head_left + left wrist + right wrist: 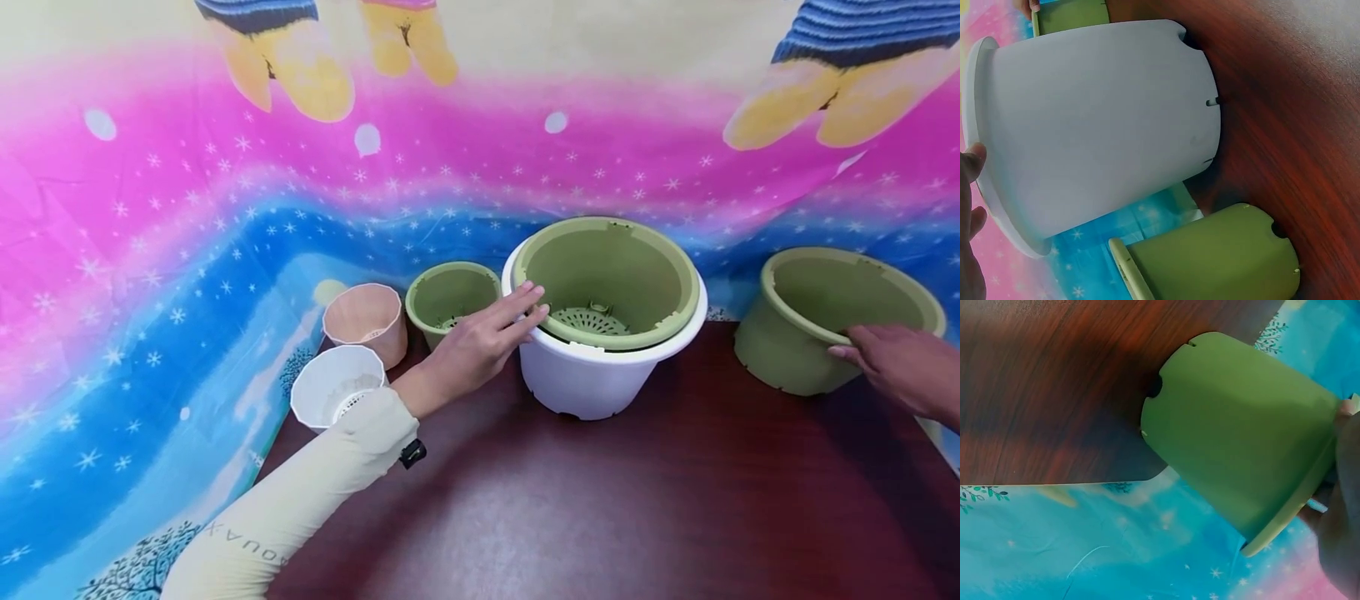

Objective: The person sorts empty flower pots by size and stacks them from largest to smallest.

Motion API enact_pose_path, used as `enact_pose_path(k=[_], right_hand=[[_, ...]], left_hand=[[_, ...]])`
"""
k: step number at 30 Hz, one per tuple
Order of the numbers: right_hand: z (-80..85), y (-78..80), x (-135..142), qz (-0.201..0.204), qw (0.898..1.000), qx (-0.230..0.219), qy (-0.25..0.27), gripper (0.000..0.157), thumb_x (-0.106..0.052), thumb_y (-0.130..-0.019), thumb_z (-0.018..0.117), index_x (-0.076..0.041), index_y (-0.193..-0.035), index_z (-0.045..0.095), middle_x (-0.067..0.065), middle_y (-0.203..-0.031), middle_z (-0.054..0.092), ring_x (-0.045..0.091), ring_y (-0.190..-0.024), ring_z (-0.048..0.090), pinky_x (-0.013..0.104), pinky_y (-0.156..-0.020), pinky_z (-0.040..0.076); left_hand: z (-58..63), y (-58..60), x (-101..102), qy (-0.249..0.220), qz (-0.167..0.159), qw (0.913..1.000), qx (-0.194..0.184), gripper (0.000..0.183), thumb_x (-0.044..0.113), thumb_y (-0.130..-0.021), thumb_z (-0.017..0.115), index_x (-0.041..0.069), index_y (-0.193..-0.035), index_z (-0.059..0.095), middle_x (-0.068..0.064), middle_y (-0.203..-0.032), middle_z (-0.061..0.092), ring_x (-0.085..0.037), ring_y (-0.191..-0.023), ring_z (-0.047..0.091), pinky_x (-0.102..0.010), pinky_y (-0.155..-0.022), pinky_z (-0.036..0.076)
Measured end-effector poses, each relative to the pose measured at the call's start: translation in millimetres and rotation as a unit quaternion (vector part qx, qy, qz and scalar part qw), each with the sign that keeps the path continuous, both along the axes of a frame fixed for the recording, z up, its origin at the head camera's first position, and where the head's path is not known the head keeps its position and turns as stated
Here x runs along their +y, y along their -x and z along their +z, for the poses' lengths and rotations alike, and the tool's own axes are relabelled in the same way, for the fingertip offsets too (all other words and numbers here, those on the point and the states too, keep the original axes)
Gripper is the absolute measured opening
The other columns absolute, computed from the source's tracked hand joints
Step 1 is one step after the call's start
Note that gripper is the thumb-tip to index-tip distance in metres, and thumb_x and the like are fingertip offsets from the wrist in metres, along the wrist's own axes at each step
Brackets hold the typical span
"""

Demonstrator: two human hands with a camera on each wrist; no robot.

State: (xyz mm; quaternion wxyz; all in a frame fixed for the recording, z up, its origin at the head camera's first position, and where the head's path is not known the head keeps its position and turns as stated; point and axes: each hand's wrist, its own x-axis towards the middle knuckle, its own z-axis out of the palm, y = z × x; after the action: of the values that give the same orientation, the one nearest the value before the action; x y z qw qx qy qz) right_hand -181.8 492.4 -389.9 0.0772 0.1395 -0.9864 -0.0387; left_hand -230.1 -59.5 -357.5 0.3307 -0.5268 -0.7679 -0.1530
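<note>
A large green pot [615, 267] sits nested inside a white pot [585, 387], its slotted bottom showing. My left hand [480, 346] rests with extended fingers on the left side of their rims. In the left wrist view, fingertips [975, 156] lie right at the white pot's rim. Off to the right, my right hand [903, 367] grips the near rim of another green pot [795, 342], with the thumb outside and the other fingers partly hidden. In the right wrist view this green pot [1241, 425] stands near the table's corner.
Beside the left forearm stand a small green pot [453, 292], a peach pot [367, 312] and a small white pot [315, 383]. All rest on a dark red-brown table [637, 500]. A printed cloth backdrop [450, 167] hangs behind and along the left side.
</note>
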Motion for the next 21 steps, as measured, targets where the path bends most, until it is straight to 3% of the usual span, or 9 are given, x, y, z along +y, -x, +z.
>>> enact_pose_path(k=[4, 11, 21], right_hand=[[2.5, -1.9, -1.9, 0.030, 0.999, 0.033, 0.008, 0.025, -0.017, -0.100, 0.049, -0.013, -0.076, 0.045, -0.006, -0.059, 0.036, 0.012, -0.053, 0.040, 0.029, -0.051, 0.031], [5.4, -3.5, -7.8, 0.059, 0.997, 0.057, 0.005, 0.017, -0.007, -0.092, 0.061, -0.012, -0.082, 0.047, -0.008, -0.057, 0.044, 0.011, -0.048, 0.045, 0.030, -0.042, 0.031], [1.8, -5.1, -6.6, 0.036, 0.997, 0.074, -0.011, 0.021, -0.005, -0.088, 0.064, -0.010, -0.079, 0.046, -0.006, -0.054, 0.037, 0.012, -0.043, 0.034, 0.029, -0.037, 0.023]], left_hand=[[-3.6, 0.3, -1.6, 0.028, 0.001, 0.9996, 0.000, 0.041, 0.000, -0.092, 0.060, 0.002, -0.132, 0.056, -0.015, -0.139, 0.053, -0.027, -0.133, 0.047, -0.033, -0.112, 0.038], [-5.3, -0.3, -3.4, 0.043, 0.003, 0.9991, -0.002, 0.043, -0.005, -0.090, 0.059, 0.000, -0.132, 0.056, -0.015, -0.139, 0.054, -0.028, -0.133, 0.047, -0.035, -0.113, 0.038], [-5.2, 0.9, -2.4, 0.062, 0.005, 0.9981, -0.004, 0.046, -0.008, -0.088, 0.059, -0.002, -0.133, 0.054, -0.017, -0.141, 0.051, -0.029, -0.135, 0.045, -0.035, -0.114, 0.036]])
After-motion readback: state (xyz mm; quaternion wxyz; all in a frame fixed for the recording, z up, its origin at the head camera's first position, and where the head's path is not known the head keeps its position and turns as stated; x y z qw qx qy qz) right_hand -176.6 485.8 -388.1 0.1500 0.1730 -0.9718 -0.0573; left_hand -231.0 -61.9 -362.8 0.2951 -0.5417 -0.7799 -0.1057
